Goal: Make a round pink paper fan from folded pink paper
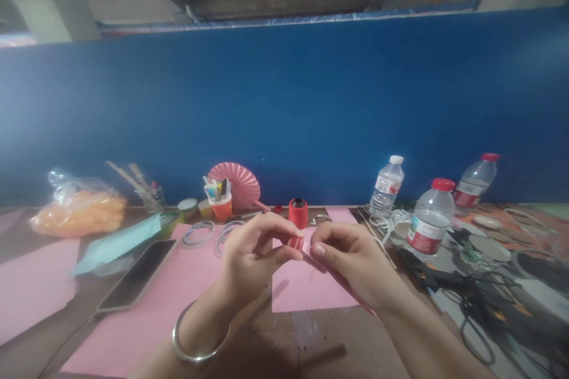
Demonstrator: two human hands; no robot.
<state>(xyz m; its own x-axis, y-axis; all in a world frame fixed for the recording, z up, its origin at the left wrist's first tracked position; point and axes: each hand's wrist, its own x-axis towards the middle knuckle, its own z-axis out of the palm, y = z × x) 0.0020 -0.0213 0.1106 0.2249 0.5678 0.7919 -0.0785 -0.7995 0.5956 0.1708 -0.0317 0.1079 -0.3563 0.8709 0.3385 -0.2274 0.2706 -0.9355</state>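
Between the thumb and fingertips of my left hand [262, 247] is a small red-and-white striped piece [296, 242]. My right hand [351, 254] is closed right beside it, pinching a thin pink strip [315, 263]. One end of the strip reaches the striped piece; whether they are joined I cannot tell. The strip runs down under my right palm, which hides part of it. Both hands are raised over a pink paper sheet [306, 293] on the brown table [275, 343]. Just beyond them stands a red cylinder [297, 214] with a dark top.
Behind stand a pink pleated fan [237, 185] and an orange pen cup [221, 208]. At left lie a phone [137, 275], tape rolls [198, 234] and a bag of orange stuff [80, 213]. Water bottles [430, 222] and tangled black cables [475, 290] occupy the right. A blue partition [284, 112] closes the back.
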